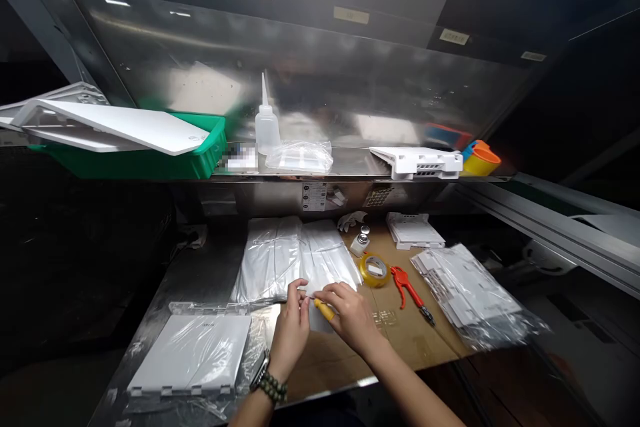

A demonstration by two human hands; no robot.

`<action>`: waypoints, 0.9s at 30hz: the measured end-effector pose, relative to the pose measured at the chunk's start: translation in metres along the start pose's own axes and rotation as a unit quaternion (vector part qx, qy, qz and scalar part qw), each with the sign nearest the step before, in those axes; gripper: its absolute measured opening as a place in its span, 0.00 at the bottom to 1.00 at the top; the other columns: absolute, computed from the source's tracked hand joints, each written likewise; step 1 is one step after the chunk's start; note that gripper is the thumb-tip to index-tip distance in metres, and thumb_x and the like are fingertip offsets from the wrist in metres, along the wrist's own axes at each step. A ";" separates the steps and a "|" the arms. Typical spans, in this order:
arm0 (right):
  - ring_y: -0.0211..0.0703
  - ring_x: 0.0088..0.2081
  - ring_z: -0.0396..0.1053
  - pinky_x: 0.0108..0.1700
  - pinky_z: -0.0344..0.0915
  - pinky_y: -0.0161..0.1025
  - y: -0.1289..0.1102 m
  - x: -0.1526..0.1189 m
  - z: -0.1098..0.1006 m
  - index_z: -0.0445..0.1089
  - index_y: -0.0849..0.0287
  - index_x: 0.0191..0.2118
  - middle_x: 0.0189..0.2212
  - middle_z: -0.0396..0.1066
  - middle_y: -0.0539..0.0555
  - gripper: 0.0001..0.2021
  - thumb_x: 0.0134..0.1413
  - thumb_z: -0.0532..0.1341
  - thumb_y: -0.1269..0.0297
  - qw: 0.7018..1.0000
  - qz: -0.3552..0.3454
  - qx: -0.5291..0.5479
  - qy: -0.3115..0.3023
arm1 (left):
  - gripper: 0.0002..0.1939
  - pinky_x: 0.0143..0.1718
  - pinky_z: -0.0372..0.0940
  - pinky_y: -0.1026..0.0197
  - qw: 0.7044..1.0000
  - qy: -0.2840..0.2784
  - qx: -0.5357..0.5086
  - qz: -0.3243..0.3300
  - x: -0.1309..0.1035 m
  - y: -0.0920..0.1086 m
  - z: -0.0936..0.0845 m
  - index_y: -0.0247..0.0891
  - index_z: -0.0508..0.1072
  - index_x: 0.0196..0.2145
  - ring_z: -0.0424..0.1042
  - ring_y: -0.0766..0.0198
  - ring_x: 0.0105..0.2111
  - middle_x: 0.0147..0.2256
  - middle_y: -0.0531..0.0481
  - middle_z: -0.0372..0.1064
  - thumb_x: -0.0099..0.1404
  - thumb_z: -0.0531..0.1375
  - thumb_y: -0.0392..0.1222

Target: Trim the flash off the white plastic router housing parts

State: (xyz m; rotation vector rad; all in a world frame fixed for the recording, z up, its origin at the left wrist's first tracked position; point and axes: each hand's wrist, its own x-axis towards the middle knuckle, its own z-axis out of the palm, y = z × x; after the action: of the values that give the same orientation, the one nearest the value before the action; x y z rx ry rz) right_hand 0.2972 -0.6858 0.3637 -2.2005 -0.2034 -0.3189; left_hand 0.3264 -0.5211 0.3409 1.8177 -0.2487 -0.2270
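Yellow handle (324, 309) between 2 hands (294, 325) (352, 315)

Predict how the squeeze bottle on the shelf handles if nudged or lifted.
The squeeze bottle stands upright, tall and narrow under a long thin nozzle, so a high push could tip it. Its translucent plastic wall probably gives if squeezed. Weight is uncertain: I can't make out a fill level.

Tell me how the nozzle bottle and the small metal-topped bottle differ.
The nozzle bottle is taller, the small bottle squat. The nozzle bottle ends in a long, tapering spout; the small bottle has a round metallic top. The nozzle bottle stands on the shelf, the small bottle on the brown sheet below. Neither is being held.
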 end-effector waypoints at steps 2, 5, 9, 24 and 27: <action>0.48 0.39 0.71 0.38 0.63 0.40 0.001 -0.001 0.001 0.80 0.52 0.45 0.39 0.78 0.57 0.10 0.63 0.61 0.68 0.998 -0.024 -0.063 -0.011 | 0.17 0.45 0.66 0.52 1.000 -0.009 0.014 0.009 -0.003 0.009 0.006 0.42 0.58 0.56 0.75 0.54 0.40 0.39 0.46 0.72 0.73 0.46 0.47; 0.48 0.38 0.70 0.35 0.60 0.40 0.007 -0.006 -0.005 0.79 0.55 0.44 0.38 0.79 0.58 0.10 0.64 0.59 0.69 0.991 -0.042 -0.125 -0.012 | 0.17 0.42 0.67 0.52 0.999 -0.027 0.033 0.017 -0.005 0.018 0.018 0.41 0.56 0.56 0.76 0.53 0.39 0.38 0.44 0.75 0.73 0.44 0.45; 0.47 0.35 0.69 0.34 0.58 0.39 0.019 -0.016 -0.019 0.77 0.60 0.36 0.33 0.77 0.59 0.08 0.61 0.59 0.72 0.989 -0.033 -0.147 0.006 | 0.17 0.40 0.67 0.52 0.996 -0.048 0.066 0.023 -0.001 0.025 0.044 0.39 0.54 0.57 0.78 0.51 0.37 0.37 0.42 0.76 0.73 0.42 0.42; 0.35 0.21 0.59 0.18 0.53 0.32 0.179 -0.085 -0.227 0.72 0.57 0.36 0.32 0.75 0.56 0.22 0.64 0.52 0.44 0.901 0.218 0.267 0.265 | 0.16 0.33 0.68 0.58 0.992 -0.111 -0.063 0.006 0.045 0.062 0.226 0.47 0.54 0.42 0.73 0.60 0.28 0.34 0.50 0.77 0.71 0.51 0.60; 0.35 0.25 0.62 0.19 0.54 0.32 0.235 -0.129 -0.311 0.70 0.56 0.38 0.43 0.76 0.58 0.20 0.64 0.53 0.44 0.856 0.247 0.289 0.351 | 0.27 0.31 0.69 0.59 0.993 -0.082 -0.068 -0.043 0.056 0.055 0.256 0.47 0.57 0.40 0.71 0.61 0.25 0.29 0.54 0.76 0.60 0.61 0.69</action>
State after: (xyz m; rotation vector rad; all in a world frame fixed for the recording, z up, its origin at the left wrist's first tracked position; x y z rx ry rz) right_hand 0.1863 -1.0795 0.3283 -1.3541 0.5938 -0.6433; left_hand 0.3049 -0.7871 0.3271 1.6781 -0.2643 -0.4452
